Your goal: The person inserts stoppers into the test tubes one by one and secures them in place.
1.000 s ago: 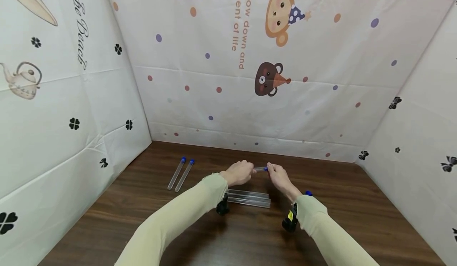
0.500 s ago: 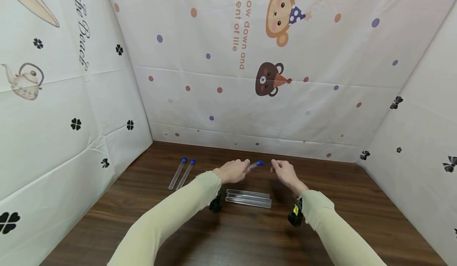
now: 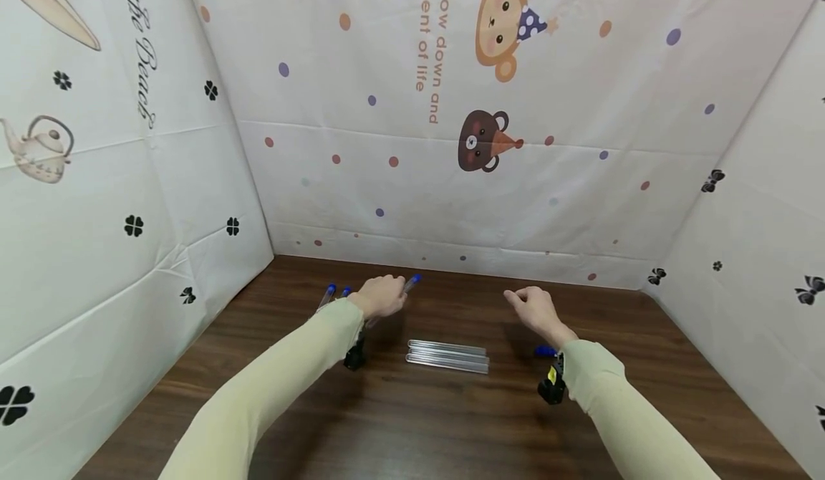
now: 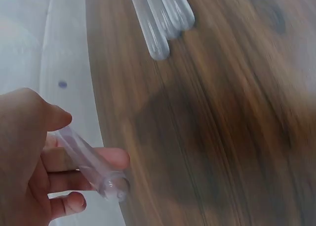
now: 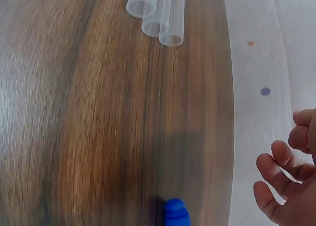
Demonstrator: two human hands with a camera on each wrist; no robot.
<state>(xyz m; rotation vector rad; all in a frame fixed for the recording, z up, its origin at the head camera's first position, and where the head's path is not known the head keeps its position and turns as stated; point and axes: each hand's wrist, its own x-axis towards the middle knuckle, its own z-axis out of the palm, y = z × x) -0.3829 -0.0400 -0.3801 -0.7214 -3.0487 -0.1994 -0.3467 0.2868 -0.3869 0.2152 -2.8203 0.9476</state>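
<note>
My left hand (image 3: 382, 296) pinches a clear test tube (image 4: 79, 152) with a blue cap (image 3: 416, 278), held above the table and tilted. In the left wrist view the thumb and fingers lie along its sides, its rounded end pointing down. Partly hidden behind that arm, two more capped test tubes (image 3: 327, 295) lie at the left. My right hand (image 3: 536, 312) hovers over the table to the right, fingers loosely curled around nothing. Between the hands, three uncapped test tubes (image 3: 447, 357) lie side by side on the table. Loose blue caps (image 3: 545, 350) sit by the right wrist, partly hidden.
The dark wooden table (image 3: 445, 423) is bounded by printed white cloth at the back (image 3: 361, 186), left and right. Each wrist carries a small black camera (image 3: 551, 388).
Both hands were together at the capped tube. The right hand has let go and moved right. The left hand has carried the capped tube left, toward the two lying capped tubes.
</note>
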